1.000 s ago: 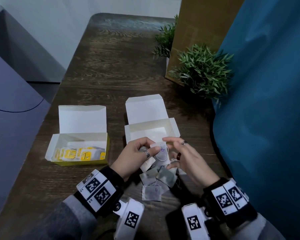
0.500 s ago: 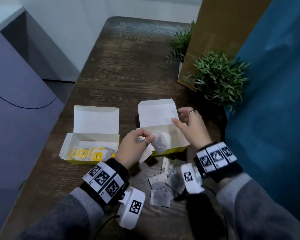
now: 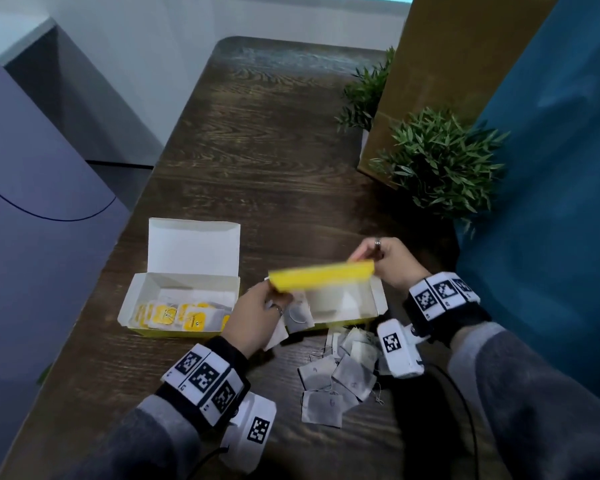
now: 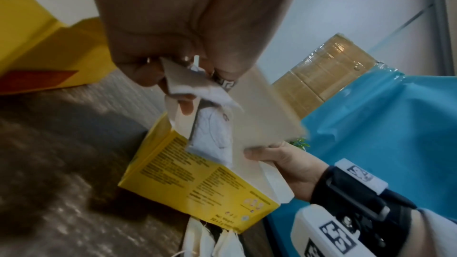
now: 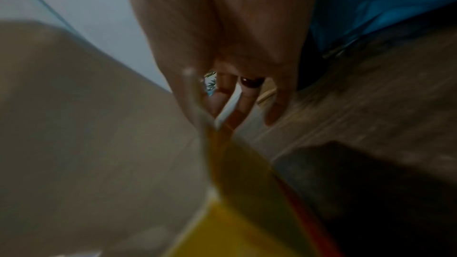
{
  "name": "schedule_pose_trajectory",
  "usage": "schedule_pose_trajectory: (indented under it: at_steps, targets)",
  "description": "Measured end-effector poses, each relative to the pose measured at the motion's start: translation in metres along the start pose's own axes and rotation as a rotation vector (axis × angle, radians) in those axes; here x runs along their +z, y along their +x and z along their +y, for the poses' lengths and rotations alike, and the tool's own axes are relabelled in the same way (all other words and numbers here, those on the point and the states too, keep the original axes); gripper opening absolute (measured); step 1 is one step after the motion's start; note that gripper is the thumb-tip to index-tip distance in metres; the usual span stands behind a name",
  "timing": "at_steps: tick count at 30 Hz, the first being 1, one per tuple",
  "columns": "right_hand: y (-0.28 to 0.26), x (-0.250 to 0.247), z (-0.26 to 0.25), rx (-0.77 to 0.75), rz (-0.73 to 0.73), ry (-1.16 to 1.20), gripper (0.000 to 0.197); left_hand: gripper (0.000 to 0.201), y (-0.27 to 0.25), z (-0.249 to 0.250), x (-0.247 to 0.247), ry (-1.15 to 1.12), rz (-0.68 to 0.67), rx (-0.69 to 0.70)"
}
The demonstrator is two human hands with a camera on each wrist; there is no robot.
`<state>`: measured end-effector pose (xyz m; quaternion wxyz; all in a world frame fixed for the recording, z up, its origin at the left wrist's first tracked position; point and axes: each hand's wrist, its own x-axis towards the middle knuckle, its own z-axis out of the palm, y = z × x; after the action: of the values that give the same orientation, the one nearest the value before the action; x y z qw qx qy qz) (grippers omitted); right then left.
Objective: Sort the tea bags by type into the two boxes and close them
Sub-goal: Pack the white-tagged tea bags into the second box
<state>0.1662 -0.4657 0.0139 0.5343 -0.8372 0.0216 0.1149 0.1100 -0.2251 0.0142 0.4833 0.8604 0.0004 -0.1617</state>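
Note:
The left box [image 3: 142,299] stands open and holds several yellow-tagged tea bags [image 3: 187,315]. Over the right box [image 3: 374,306] its yellow lid [image 3: 323,273] is tipped forward. My right hand [image 3: 385,261] pinches the lid's right end, and in the right wrist view its fingers [image 5: 222,108] lie along the blurred lid [image 5: 237,202]. My left hand [image 3: 264,303] is at the lid's left corner and pinches grey tea bags [image 3: 297,315]. The left wrist view shows those tea bags [image 4: 212,136] hanging from my fingers beside the lid [image 4: 262,108] and box [image 4: 197,179].
A loose pile of grey tea bags [image 3: 340,379] lies on the dark wooden table [image 3: 257,150] just in front of the right box. Two potted plants [image 3: 440,161] and a cardboard box [image 3: 447,64] stand at the back right. A blue cloth [image 3: 551,202] hangs on the right.
My right hand left the tea bags, reached behind the right box and swung its upright lid forward over the box. My left hand kept its tea bags at the box's left end.

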Motion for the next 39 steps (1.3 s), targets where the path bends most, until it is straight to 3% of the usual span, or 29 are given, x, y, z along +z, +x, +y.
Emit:
schedule_pose_trajectory:
  at_steps: [3, 6, 12, 17, 25, 28, 31, 33, 35, 37, 39]
  targets:
    - [-0.017, 0.005, 0.009, -0.049, 0.058, 0.117, 0.034, 0.031, -0.003, -0.001, 0.000, 0.091, -0.065, 0.061]
    - [-0.026, 0.007, 0.022, -0.068, 0.158, 0.145, 0.037, 0.037, -0.008, -0.005, 0.001, 0.145, -0.145, 0.244]
    - [-0.032, 0.010, 0.035, -0.107, 0.267, 0.129, 0.036, 0.031, -0.013, -0.019, 0.003, 0.160, -0.204, 0.387]
    - [-0.030, 0.006, 0.035, -0.026, 0.168, 0.170, 0.023, 0.005, -0.011, -0.019, 0.001, 0.176, -0.166, 0.289]
    - [-0.007, -0.004, 0.033, 0.203, 0.166, -0.027, 0.020, 0.011, -0.006, -0.008, 0.004, 0.039, -0.114, 0.093]
    - [-0.014, -0.008, 0.017, 0.162, 0.302, -0.110, 0.012, 0.019, -0.007, -0.001, 0.001, -0.031, -0.056, 0.037]
    - [-0.037, -0.005, -0.010, -0.040, 0.472, -0.220, 0.012, 0.016, -0.009, 0.007, -0.004, -0.198, 0.021, -0.030]
    - [-0.054, 0.006, -0.031, -0.137, 0.391, -0.186, 0.008, 0.012, -0.010, 0.014, -0.006, -0.296, 0.056, -0.084]
    - [-0.066, 0.024, -0.045, -0.098, 0.130, -0.116, 0.003, 0.011, -0.011, 0.019, -0.008, -0.406, 0.075, -0.133]
    - [-0.069, 0.040, -0.048, -0.031, -0.097, -0.109, 0.013, 0.013, -0.012, 0.025, -0.008, -0.473, 0.068, -0.139]
    - [-0.065, 0.049, -0.048, -0.015, -0.193, -0.164, 0.014, 0.016, -0.012, 0.028, -0.008, -0.458, 0.051, -0.114]
